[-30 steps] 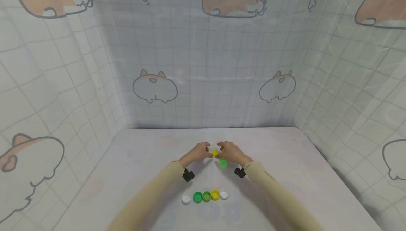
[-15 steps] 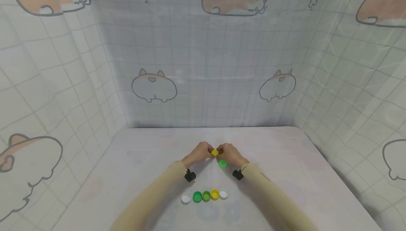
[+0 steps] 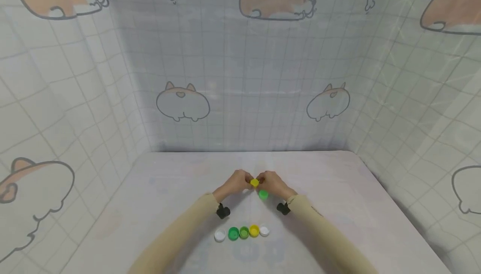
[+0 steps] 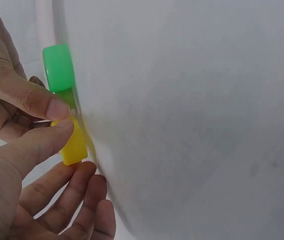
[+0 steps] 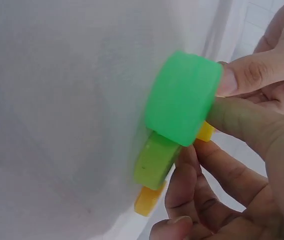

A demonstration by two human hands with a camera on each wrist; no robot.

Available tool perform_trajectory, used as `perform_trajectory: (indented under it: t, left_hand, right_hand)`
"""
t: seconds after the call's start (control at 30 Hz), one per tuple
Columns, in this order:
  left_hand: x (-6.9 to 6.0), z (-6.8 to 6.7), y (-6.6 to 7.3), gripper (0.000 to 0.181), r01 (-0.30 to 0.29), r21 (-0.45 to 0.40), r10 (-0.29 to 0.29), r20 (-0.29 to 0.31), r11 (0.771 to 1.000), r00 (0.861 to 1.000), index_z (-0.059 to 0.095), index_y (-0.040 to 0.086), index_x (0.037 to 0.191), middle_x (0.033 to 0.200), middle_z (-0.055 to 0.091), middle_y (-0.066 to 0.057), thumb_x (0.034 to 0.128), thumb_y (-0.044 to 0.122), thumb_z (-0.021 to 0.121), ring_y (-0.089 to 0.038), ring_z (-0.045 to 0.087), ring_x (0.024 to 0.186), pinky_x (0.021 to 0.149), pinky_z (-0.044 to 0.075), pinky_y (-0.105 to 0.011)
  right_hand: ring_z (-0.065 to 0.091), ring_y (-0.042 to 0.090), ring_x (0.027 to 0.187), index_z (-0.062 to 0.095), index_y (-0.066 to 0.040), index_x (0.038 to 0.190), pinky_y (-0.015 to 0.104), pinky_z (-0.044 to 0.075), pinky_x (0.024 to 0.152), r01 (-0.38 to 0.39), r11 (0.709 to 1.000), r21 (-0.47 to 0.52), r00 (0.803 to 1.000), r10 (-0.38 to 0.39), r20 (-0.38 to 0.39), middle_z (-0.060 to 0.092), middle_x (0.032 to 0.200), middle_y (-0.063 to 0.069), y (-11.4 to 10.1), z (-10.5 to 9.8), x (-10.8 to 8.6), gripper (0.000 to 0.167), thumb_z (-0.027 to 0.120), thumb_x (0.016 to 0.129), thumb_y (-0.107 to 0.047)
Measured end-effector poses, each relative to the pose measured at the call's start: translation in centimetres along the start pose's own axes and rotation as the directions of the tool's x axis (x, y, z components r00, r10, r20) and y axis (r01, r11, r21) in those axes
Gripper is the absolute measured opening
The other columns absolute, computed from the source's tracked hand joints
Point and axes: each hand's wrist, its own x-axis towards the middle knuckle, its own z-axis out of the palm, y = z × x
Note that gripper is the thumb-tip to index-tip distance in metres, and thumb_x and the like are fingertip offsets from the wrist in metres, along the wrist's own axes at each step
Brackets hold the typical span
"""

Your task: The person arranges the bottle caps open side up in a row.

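A yellow cap (image 3: pixel 254 182) is between the fingertips of both hands in the head view. My left hand (image 3: pixel 236 183) pinches it from the left; in the left wrist view my left thumb lies on the yellow cap (image 4: pixel 74 145), fingers beneath. My right hand (image 3: pixel 274 184) grips its other side, thumb tip close to the left thumb. A bright green cap (image 3: pixel 263 194) lies beside the right hand. In the right wrist view the bright green cap (image 5: pixel 182 97) partly hides the held cap, and a lime green cap (image 5: pixel 156 160) and an orange-yellow cap (image 5: pixel 149 201) show below it.
Nearer the front of the table (image 3: pixel 319 173) lies a row of caps: a white cap (image 3: pixel 219 235), a dark green cap (image 3: pixel 233 234), a lime cap (image 3: pixel 244 232), a yellow cap (image 3: pixel 254 230) and another white cap (image 3: pixel 264 230). Patterned curtains surround the table.
Both hands have come together from either side, and their fingers have closed around the yellow cap between them. The front row of caps has stayed in place.
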Motion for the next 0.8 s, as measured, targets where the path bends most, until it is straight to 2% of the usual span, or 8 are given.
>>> perform_trajectory:
  t: [0.2,0.33,0.6,0.8]
  left_hand:
    - [-0.6,-0.4,0.5,0.022,-0.036,0.002,0.036,-0.002,0.999,0.999,0.072,0.003,0.102,0.091,0.073,-0.006,0.0816,0.011,0.076,-0.012,0.063,0.078,0.071,0.053,-0.027]
    - [-1.2,-0.8,1.0,0.025,-0.067,0.006,0.067,-0.013,0.998,0.998,0.071,0.004,0.102,0.089,0.072,-0.006,0.0804,0.014,0.078,-0.011,0.063,0.077,0.070,0.053,-0.026]
    - [-3.6,-1.2,1.9,0.029,-0.098,-0.017,0.098,-0.035,0.995,0.995,0.066,0.006,0.103,0.086,0.068,-0.002,0.0794,0.016,0.079,-0.009,0.061,0.077,0.069,0.051,-0.024]
    - [-5.2,-0.9,2.5,0.032,-0.126,-0.030,0.124,-0.054,0.992,0.991,0.063,0.007,0.105,0.087,0.066,-0.002,0.0790,0.016,0.080,-0.011,0.060,0.079,0.069,0.050,-0.024]
  right_hand:
    - [0.060,0.012,0.082,0.070,-0.005,0.108,0.027,0.052,0.072,-0.015,1.000,0.007,0.999,0.015,0.038,0.068,0.097,0.005,-0.3,-0.6,-0.6,0.027,0.074,0.085,-0.018]
    - [0.061,0.014,0.085,0.068,-0.006,0.110,0.030,0.052,0.072,0.017,1.000,0.006,0.999,-0.017,0.043,0.068,0.097,0.004,-0.8,-1.4,-1.5,0.028,0.073,0.085,-0.018]
    - [0.063,0.011,0.084,0.067,-0.006,0.115,0.027,0.053,0.070,0.093,0.994,0.066,0.994,-0.096,0.057,0.070,0.097,0.003,-2.2,-2.4,-3.7,0.033,0.070,0.089,-0.025]
    - [0.059,0.008,0.079,0.070,-0.005,0.112,0.021,0.050,0.065,0.150,0.986,0.077,0.988,-0.151,0.013,0.070,0.097,0.003,-2.8,-2.4,-5.2,0.029,0.070,0.089,-0.022]
